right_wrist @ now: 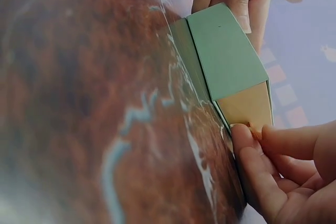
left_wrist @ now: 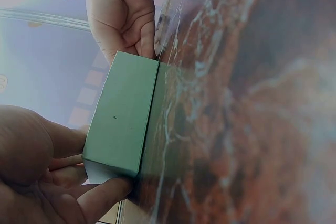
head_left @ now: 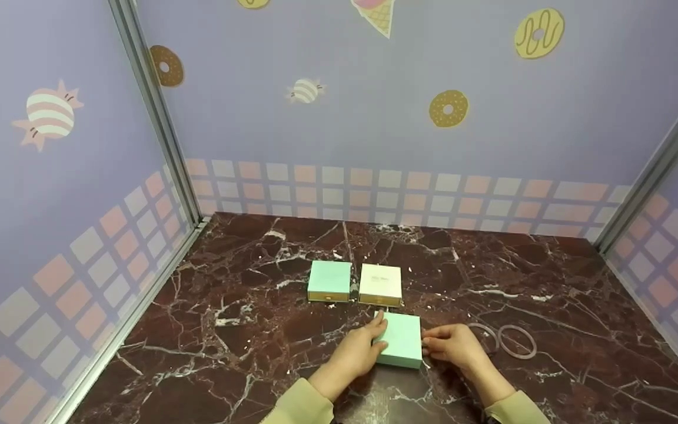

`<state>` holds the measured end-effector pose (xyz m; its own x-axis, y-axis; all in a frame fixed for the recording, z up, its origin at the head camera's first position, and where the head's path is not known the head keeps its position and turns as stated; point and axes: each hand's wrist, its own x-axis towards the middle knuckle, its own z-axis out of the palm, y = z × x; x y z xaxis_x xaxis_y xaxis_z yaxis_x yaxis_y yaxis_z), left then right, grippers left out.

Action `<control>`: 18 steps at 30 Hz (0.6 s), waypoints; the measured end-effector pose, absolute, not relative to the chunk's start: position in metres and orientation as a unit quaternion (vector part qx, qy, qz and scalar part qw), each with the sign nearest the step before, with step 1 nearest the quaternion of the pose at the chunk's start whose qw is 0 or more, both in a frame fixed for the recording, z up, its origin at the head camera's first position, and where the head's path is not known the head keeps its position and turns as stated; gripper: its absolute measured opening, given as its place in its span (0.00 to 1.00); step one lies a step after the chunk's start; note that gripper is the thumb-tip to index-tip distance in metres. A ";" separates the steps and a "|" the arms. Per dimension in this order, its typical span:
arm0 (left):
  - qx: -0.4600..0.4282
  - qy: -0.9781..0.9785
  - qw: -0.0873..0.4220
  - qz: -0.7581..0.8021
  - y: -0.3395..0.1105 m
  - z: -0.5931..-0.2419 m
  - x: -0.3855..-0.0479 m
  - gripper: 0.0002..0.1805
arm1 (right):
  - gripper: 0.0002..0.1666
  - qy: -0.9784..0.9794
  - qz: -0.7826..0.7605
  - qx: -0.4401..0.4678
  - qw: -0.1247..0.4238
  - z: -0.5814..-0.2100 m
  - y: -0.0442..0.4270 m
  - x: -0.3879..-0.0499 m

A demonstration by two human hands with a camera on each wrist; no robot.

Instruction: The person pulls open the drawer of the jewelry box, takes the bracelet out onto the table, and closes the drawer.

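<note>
A mint-green drawer box (head_left: 402,337) lies on the table in front of me. My left hand (head_left: 355,352) grips its left end, thumb at the near side and fingers toward the far side. At the opposite end, my right hand (head_left: 455,346) pinches a small pull tab (right_wrist: 250,125) between thumb and forefinger. The right wrist view shows this end as a gold drawer front (right_wrist: 242,104), which looks flush with the sleeve around it. In the left wrist view the box's green long side (left_wrist: 122,111) faces the camera.
Behind the box stand a second mint-green box (head_left: 330,279) and a cream box (head_left: 381,282), both with gold fronts. Two pale rings (head_left: 534,347) lie right of my right hand. Patterned walls (head_left: 345,135) enclose the dark marbled table (head_left: 245,353).
</note>
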<state>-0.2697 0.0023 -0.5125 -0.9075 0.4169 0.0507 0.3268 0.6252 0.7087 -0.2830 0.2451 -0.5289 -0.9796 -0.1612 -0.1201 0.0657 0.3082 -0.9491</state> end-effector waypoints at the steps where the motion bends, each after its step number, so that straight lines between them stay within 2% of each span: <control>1: 0.206 0.899 0.060 0.381 0.002 -0.513 -0.270 0.30 | 0.16 0.803 -0.587 -0.029 0.096 -0.529 0.245 -0.283; 18: 0.208 0.899 0.054 0.381 0.002 -0.512 -0.269 0.30 | 0.13 0.811 -0.578 -0.026 0.087 -0.526 0.245 -0.282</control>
<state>-0.2692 0.0025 -0.5123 -0.9080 0.4144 0.0617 0.3327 0.6236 0.7074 -0.2816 0.2454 -0.5264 -0.9835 -0.1428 -0.1111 0.0586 0.3294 -0.9424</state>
